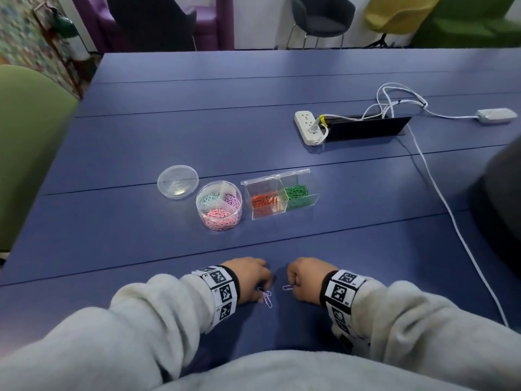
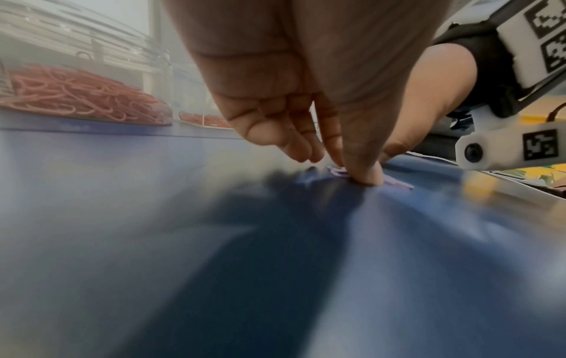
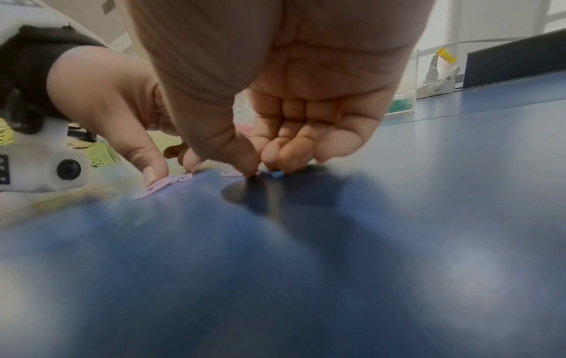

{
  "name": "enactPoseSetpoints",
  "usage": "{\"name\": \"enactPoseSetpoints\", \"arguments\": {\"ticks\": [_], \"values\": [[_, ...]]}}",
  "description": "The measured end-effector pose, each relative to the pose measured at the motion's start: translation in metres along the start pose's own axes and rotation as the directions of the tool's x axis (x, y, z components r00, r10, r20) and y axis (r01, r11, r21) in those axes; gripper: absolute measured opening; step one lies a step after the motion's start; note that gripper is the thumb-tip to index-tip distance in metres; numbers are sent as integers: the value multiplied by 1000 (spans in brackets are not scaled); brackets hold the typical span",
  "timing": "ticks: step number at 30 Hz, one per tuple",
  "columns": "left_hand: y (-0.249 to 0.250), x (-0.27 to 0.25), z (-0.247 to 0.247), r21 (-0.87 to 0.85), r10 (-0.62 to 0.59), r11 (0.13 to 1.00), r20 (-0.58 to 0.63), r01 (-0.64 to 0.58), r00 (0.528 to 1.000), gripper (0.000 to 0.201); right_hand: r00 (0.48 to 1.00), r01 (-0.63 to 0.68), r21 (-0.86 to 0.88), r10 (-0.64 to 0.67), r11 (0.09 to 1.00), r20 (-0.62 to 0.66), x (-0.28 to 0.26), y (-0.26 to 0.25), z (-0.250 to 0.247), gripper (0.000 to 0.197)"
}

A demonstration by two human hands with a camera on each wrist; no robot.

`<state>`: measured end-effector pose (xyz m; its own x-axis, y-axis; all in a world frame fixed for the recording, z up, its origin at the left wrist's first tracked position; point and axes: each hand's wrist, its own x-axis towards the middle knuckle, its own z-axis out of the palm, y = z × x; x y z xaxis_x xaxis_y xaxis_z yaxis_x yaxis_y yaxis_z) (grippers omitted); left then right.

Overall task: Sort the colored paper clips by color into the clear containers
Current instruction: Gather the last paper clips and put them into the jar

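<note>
Left hand (image 1: 248,279) hides some lilac clips (image 1: 266,297).

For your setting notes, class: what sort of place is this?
Probably an office meeting room or lounge: a long blue table with a built-in black cable hatch, a white power strip, and mismatched upholstered chairs beyond.

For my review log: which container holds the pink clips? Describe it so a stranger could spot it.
On the blue table, midway between the hands and the power strip, two clear containers stand side by side. It is the left one, the round tub. Unlike the rectangular box of orange and green clips, it is cylindrical, three-sectioned, with pastel clips.
</note>
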<state>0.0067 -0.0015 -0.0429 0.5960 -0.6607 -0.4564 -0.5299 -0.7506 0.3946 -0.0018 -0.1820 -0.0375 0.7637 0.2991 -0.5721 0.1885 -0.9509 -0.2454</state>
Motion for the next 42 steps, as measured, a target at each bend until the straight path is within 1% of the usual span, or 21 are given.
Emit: {"name": "enactPoseSetpoints", "arguments": {"ticks": [4, 10, 14, 17, 19, 20, 22, 26, 28, 31, 32, 34, 36, 39, 40, 42], "values": [[-2, 3, 4, -7, -1, 1000, -1, 1, 1000, 18, 1000, 4, -5, -4, 1000, 0, -2, -2, 0, 24], [-4, 3, 6, -17, -36, 999, 11, 36, 999, 19, 1000, -8, 48, 9, 999, -20, -4, -2, 0, 22], [-5, 2, 7, -13, -20, 1000, 34, 20, 999, 13, 1000, -1, 129, 5, 992, -30, -7, 4, 1, 22], [-4, -1, 4, -10, -14, 1000, 17, 14, 1000, 11, 997, -37, 201, 51, 979, -65, -8, 13, 3, 21], [-5, -3, 2, 3, -24, 1000, 5, 24, 1000, 14, 991, -57, 263, 86, 963, -99, -11, 20, 6, 21], [-5, -4, 1, 15, -30, 999, 7, 30, 1000, 18, 990, -60, 278, 93, 959, -106, -12, 23, 7, 22], [-6, -6, 1, 51, -42, 998, 14, 41, 999, 26, 990, -62, 280, 96, 958, -108, -14, 25, 8, 22], [-6, -7, 0, 86, -69, 994, 40, 65, 997, 17, 989, -69, 217, 94, 974, -110, -19, 24, 6, 26], [-9, -7, -1, 79, -83, 994, 61, 78, 995, 19, 995, -36, 196, 54, 980, -84, -22, 18, 4, 26], [-11, -9, -1, 90, -105, 991, 73, 98, 992, 21, 998, 68, 206, -64, 976, -23, -23, 3, 2, 11], [-11, -11, 1, 97, -112, 990, 73, 104, 991, 21, 995, 102, 203, -104, 974, 0, -23, -3, 2, 9], [-10, -14, 3, 101, -117, 989, 60, 111, 991, 20, 984, 156, 167, -168, 973, 57, -20, -14, 2, 11], [-11, -18, 3, 93, -129, 988, 45, 124, 991, 18, 969, 217, 78, -224, 973, 102, -15, -23, 3, 14], [-16, -27, 2, 48, -185, 982, 5, 184, 983, 14, 951, 287, -60, -278, 956, 134, -7, -31, 5, 27], [-19, -31, 1, 12, -205, 979, -22, 205, 979, 12, 948, 301, -86, -289, 950, 135, -5, -33, 5, 29], [-22, -39, -2, -73, -241, 970, -105, 234, 965, 8, 941, 324, -135, -304, 936, 146, -1, -35, 3, 26]]}}
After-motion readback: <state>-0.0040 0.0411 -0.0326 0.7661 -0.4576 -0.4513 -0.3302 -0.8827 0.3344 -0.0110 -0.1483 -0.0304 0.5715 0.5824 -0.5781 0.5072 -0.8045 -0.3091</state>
